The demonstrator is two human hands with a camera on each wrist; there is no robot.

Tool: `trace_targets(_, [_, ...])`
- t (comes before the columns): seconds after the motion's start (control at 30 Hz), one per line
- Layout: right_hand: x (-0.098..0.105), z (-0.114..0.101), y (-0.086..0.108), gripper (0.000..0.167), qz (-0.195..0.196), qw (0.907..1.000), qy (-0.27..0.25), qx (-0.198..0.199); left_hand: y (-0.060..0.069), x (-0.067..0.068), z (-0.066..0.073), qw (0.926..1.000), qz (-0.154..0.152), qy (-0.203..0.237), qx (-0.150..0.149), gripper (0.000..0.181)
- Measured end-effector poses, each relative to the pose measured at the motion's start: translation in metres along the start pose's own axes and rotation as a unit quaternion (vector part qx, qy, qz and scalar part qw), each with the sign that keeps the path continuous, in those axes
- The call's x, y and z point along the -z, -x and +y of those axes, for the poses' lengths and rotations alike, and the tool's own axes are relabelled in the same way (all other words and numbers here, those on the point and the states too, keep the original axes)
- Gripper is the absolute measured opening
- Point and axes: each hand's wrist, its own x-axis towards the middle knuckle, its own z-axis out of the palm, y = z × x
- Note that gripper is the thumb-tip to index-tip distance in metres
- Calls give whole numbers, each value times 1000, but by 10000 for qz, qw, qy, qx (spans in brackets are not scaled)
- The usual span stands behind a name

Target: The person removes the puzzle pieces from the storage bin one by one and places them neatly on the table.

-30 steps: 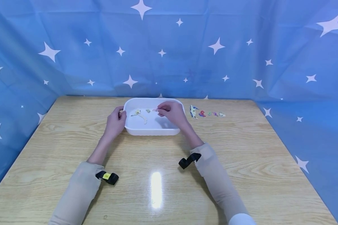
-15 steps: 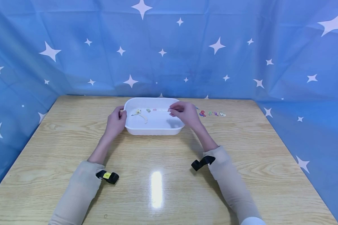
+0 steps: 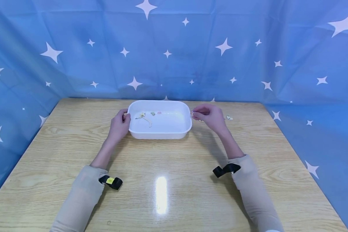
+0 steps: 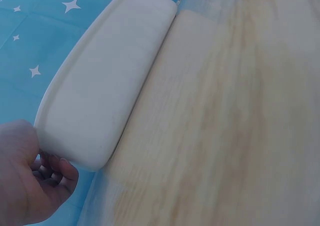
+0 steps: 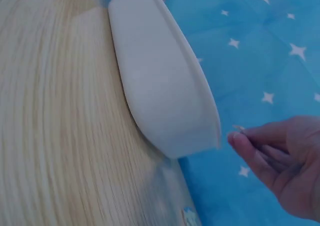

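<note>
A white tray [image 3: 159, 135] stands near the table's back edge, with several small colourful pieces lying in its left half, among them a yellowish one [image 3: 142, 115] and a green one [image 3: 153, 113]. My left hand [image 3: 119, 126] grips the tray's left rim; the left wrist view shows that hand [image 4: 30, 178] with thumb and curled fingers at the tray's end. Just off the tray's right rim, my right hand [image 3: 210, 117] pinches a small piece [image 3: 192, 113] between thumb and fingertips. In the right wrist view the hand [image 5: 285, 158] is raised beside the tray [image 5: 160, 71].
On the table [image 3: 139, 167] right of the tray, a pale piece [image 3: 229, 117] lies beyond my right hand, which partly covers other pieces. A blue curtain with white stars [image 3: 174, 74] hangs behind the table.
My right hand has moved right, out from over the tray and past its rim, carrying a small piece. My left hand has stayed on the tray.
</note>
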Motion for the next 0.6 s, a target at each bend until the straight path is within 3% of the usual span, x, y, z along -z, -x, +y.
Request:
trace_targets(0.23, [16, 14, 8, 20, -119, 9992, -50, -371, 0, 0, 1, 10000, 20, -6, -36, 42])
trace_targets(0.4, [22, 25, 14, 17, -330, 9964, 344, -698, 0, 0, 0, 10000, 21, 4, -30, 42])
trace_targets(0.6, [27, 36, 19, 16, -324, 9915, 926, -857, -1, -1, -3, 10000, 14, 18, 9, 42])
